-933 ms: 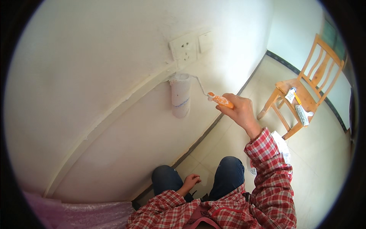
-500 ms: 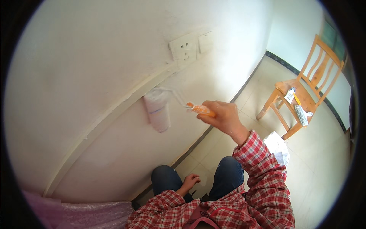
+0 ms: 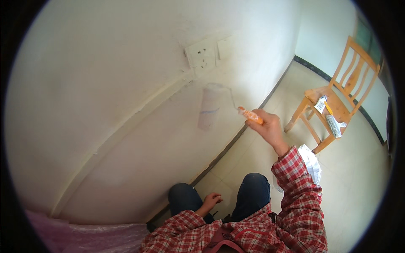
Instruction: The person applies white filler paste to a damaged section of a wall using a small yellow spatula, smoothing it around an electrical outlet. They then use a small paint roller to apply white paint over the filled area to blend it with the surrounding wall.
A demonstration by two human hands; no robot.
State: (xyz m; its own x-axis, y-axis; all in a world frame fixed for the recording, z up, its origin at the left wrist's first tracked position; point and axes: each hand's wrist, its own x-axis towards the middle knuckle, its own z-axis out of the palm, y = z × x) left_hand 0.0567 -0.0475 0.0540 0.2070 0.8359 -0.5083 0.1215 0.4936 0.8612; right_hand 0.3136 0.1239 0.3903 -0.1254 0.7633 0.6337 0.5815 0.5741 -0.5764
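Note:
My right hand (image 3: 267, 128) is closed round the orange handle of a paint roller (image 3: 209, 105). The roller's pale sleeve, with a blue stripe, lies against the white wall (image 3: 126, 160) below the sockets, blurred by motion. A thin bent wire frame joins sleeve and handle. Low by my left knee, my left hand (image 3: 209, 203) rests with its fingers curled in, and nothing shows in it. A white cable trunking strip (image 3: 122, 126) runs along the wall, ending near a socket plate (image 3: 202, 54). Next to that is a blank plate (image 3: 225, 47).
On the right stands a wooden chair (image 3: 312, 93), holding a paintbrush (image 3: 322, 103) and a scraper-like tool with a white head (image 3: 336, 125). A white bundle (image 3: 311, 164) lies on the tiled floor behind my right sleeve. Purple plastic-covered cloth (image 3: 101, 237) hangs at lower left.
My right hand has carried the paint roller to the right and slightly upward along the wall, away from the trunking. My left hand stays where it was.

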